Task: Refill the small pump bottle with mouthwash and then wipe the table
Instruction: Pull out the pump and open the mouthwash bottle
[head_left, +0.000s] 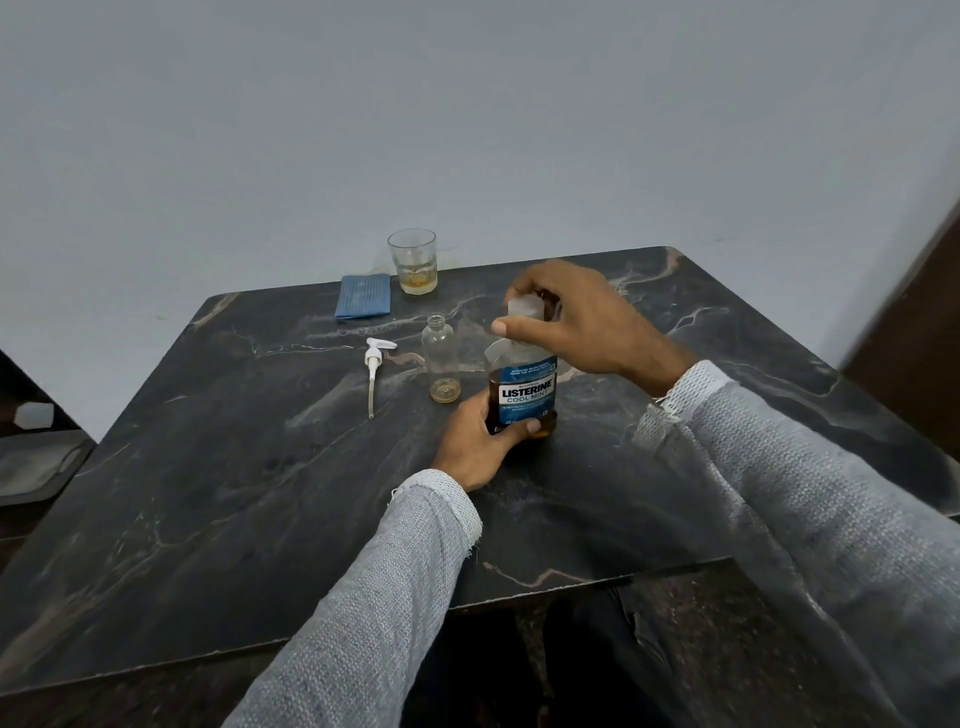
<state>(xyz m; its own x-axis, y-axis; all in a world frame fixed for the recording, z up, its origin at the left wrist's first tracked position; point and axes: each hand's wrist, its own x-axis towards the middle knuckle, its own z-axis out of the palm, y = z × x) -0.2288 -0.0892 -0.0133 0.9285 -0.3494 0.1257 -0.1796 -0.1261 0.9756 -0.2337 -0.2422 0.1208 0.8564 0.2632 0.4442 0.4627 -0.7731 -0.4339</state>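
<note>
step in hand: uncapping the supply; the left hand wraps the base of the upright amber mouthwash bottle with blue label on the dark marble table; the right hand pinches its white cap, fingers curled round it; the small clear empty pump bottle stands open just beside, its white pump head lying near; a folded blue cloth and a clear glass tumbler sit at the far edge; next move likely calls for removing the cap, then a slow pour into the narrow neck.
</note>
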